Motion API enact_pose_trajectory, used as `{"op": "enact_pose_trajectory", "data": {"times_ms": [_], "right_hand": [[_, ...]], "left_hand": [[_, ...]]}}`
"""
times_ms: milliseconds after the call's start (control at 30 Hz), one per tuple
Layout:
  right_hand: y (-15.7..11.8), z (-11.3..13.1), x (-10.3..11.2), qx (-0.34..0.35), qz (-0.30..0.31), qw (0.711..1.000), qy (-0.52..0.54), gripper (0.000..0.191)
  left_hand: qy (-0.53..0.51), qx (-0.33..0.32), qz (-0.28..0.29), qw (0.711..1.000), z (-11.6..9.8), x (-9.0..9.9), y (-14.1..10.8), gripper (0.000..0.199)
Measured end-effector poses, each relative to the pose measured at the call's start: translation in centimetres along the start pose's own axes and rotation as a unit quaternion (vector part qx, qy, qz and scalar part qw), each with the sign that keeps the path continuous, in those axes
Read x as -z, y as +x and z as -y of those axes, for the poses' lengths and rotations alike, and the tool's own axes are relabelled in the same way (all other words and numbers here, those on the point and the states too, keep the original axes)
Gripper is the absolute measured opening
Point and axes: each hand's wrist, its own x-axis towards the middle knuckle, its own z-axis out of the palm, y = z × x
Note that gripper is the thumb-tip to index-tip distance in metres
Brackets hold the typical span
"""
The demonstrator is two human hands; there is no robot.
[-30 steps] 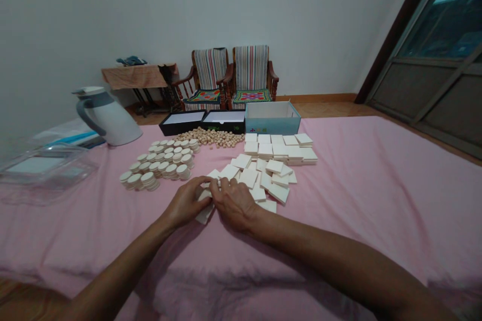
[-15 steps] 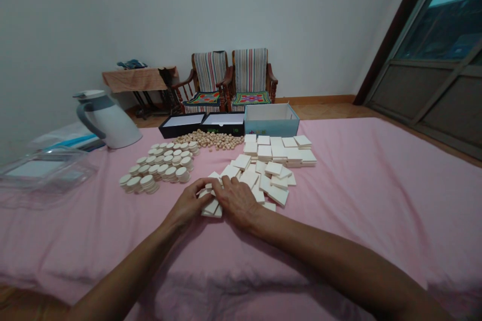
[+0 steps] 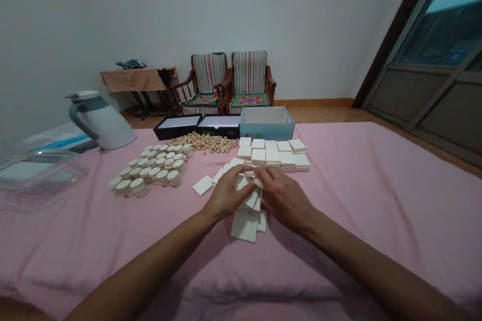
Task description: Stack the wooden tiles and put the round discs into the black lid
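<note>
Both hands are cupped around a loose heap of square white tiles (image 3: 245, 225) on the pink cloth. My left hand (image 3: 226, 194) curls over the heap's left side, its thumb against the tiles. On the right side my right hand (image 3: 285, 196) presses in with bent fingers, touching tiles. Their fingertips nearly meet at the top of the heap. A single tile (image 3: 203, 185) lies flat to the left. Behind the hands are stacked square tiles (image 3: 271, 153) in rows. Stacks of round white discs (image 3: 150, 168) stand to the left.
Small wooden pieces (image 3: 211, 142) are heaped before two black box parts (image 3: 179, 127). A light blue box (image 3: 266, 129) stands beside them. A grey and white jug (image 3: 103, 123) and clear plastic packaging (image 3: 41, 173) are at the left. Two chairs stand beyond.
Both hands have moved right, bringing the spread tiles together into a tighter heap. One tile now lies apart at the left, and others stick out toward me. The view has shifted slightly.
</note>
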Motion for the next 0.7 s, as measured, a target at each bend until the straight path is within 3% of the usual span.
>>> {"op": "enact_pose_trajectory", "data": {"times_ms": [167,300,500,600,700], "right_hand": [[-2.0,-5.3,-0.8,0.0,-0.03,0.998,0.055,0.046],[-2.8,-7.5,-2.3,0.009,-0.04,0.996,0.076,0.044],[-3.2,-8.7,-3.9,0.008,-0.046,0.997,0.063,0.048],[-3.2,-8.6,-3.3,-0.004,-0.058,0.996,0.062,0.048],[-3.5,-7.2,-1.8,-0.01,-0.069,0.995,0.072,0.038]], "left_hand": [[0.092,-0.15,0.016,0.984,1.1,-4.6,2.1,0.042],[0.137,-0.166,0.036,0.976,2.0,-5.4,2.3,0.043],[0.222,-0.158,0.011,0.962,2.8,-2.9,1.8,0.038],[0.24,-0.158,-0.002,0.958,2.1,-0.6,0.3,0.029],[0.254,-0.136,0.038,0.957,1.3,1.6,-2.0,0.016]]}}
